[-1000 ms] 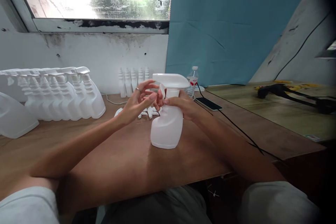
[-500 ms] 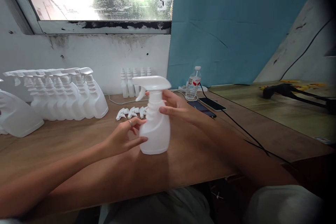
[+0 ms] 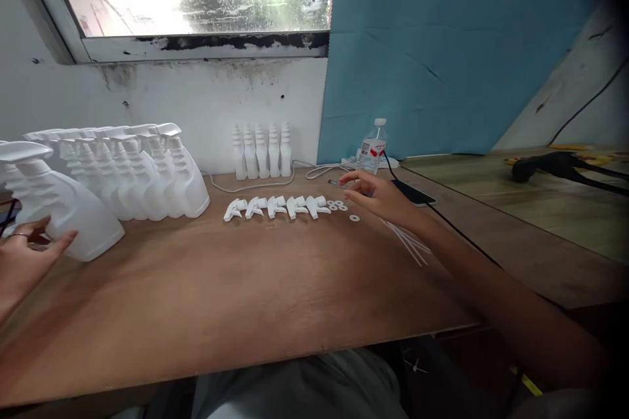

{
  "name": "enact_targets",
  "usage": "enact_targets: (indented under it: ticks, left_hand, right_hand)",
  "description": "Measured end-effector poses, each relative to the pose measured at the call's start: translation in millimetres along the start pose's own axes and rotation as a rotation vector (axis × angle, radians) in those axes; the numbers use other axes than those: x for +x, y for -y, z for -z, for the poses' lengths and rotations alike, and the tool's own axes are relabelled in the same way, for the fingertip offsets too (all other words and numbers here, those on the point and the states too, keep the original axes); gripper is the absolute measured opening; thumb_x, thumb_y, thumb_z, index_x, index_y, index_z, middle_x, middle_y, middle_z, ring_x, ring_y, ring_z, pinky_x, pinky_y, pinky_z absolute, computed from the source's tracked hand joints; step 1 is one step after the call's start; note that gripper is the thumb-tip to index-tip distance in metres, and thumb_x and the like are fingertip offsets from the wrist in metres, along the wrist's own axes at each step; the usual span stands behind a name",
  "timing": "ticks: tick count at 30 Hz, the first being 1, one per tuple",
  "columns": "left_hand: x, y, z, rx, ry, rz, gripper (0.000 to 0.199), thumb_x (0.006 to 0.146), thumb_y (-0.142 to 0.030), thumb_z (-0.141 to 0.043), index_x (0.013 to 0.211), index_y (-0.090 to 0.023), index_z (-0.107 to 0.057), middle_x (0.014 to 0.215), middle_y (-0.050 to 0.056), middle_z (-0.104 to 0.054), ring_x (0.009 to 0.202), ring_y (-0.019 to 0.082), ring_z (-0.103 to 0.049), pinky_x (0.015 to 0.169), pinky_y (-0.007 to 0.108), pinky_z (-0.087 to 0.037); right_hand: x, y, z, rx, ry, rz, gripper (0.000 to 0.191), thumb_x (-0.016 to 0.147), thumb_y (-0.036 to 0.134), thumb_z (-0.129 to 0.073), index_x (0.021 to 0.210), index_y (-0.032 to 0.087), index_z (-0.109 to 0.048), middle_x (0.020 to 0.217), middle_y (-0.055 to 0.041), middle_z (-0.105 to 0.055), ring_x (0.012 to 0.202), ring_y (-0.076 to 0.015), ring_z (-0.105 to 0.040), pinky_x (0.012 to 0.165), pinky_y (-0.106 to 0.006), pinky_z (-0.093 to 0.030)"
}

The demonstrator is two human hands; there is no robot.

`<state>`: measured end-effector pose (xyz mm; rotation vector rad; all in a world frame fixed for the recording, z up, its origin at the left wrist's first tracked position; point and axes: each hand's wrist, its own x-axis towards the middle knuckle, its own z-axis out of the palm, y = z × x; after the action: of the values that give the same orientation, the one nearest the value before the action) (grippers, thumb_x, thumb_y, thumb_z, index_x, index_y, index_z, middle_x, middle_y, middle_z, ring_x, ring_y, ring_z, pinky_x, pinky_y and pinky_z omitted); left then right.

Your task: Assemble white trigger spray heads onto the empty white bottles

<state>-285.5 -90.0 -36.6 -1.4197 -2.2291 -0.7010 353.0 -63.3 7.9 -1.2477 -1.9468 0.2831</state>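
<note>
At the left edge, my left hand point(image 3: 29, 258) grips the lower side of a white spray bottle point(image 3: 81, 213), thumb and fingers against its body. This bottle stands before a row of similar spray bottles point(image 3: 184, 186). My right hand point(image 3: 376, 196) is over the right part of the table, thumb and forefinger apart, with nothing seen in it. Close to its fingertips lie several small white ring washers point(image 3: 354, 218). White trigger parts point(image 3: 276, 207) form a line to the left of the washers. Thin white tubes point(image 3: 410, 245) lie below my right forearm.
Slim white bottles point(image 3: 262, 154) stand against the wall. A labelled water bottle point(image 3: 372, 147) is behind my right hand, near a phone point(image 3: 415, 193) with a black cable. A pale cord point(image 3: 230, 190) runs along the back of the wooden table point(image 3: 255, 294).
The spray bottle held in both hands at mid-table is now at the far left with my left hand. My right hand has let go of it and moved right, towards the washers.
</note>
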Motion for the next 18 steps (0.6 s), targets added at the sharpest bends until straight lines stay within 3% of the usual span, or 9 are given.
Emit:
enact_targets:
  ticks: [3,6,13,16,18]
  left_hand:
    - [13,5,-6.2,0.039,-0.012,0.054,0.073,0.077,-0.061,-0.043,0.132,-0.014,-0.052,0.106,0.008,-0.065,0.095,0.024,-0.06,0.091,0.038,-0.05]
    - [21,4,-8.7,0.063,-0.069,0.013,0.077,0.071,-0.057,-0.044,0.131,-0.01,-0.054,0.112,0.012,-0.061,0.114,0.027,-0.052,0.104,0.039,-0.041]
    - [31,22,-23.7,0.081,-0.073,-0.029,0.074,0.08,-0.057,-0.037,0.133,-0.007,-0.05,0.13,0.016,-0.054,0.126,0.03,-0.044,0.106,0.043,-0.039]
    - [27,24,-28.2,0.011,-0.086,-0.013,0.074,0.082,-0.062,-0.038,0.137,-0.013,-0.045,0.133,0.011,-0.051,0.127,0.03,-0.043,0.108,0.043,-0.038]
    - [22,21,-28.5,-0.047,-0.062,-0.058,0.076,0.083,-0.063,-0.035,0.142,-0.016,-0.035,0.136,0.011,-0.044,0.13,0.035,-0.037,0.108,0.052,-0.035]
  right_hand:
    - [3,-12,-7,-0.045,-0.003,-0.025,0.024,0.084,0.035,-0.056,0.101,0.019,-0.061,0.093,-0.0076,-0.07,0.076,-0.0204,-0.067,0.069,-0.033,-0.051]
    - [0,-20,-14,-0.126,0.02,0.001,0.021,0.084,0.033,-0.054,0.097,0.018,-0.061,0.093,-0.008,-0.069,0.076,-0.0195,-0.066,0.069,-0.032,-0.05]
    - [-1,-38,-14,-0.278,0.051,0.042,0.018,0.086,0.028,-0.049,0.09,0.018,-0.063,0.092,-0.0082,-0.068,0.076,-0.019,-0.064,0.071,-0.031,-0.048]
    - [1,-48,-10,-0.366,0.059,0.083,0.02,0.087,0.026,-0.046,0.087,0.018,-0.065,0.089,-0.0087,-0.068,0.078,-0.0204,-0.062,0.073,-0.032,-0.045]
    - [1,-53,-7,-0.406,0.076,0.087,0.022,0.088,0.025,-0.046,0.086,0.017,-0.066,0.088,-0.0089,-0.068,0.078,-0.0206,-0.061,0.073,-0.032,-0.044]
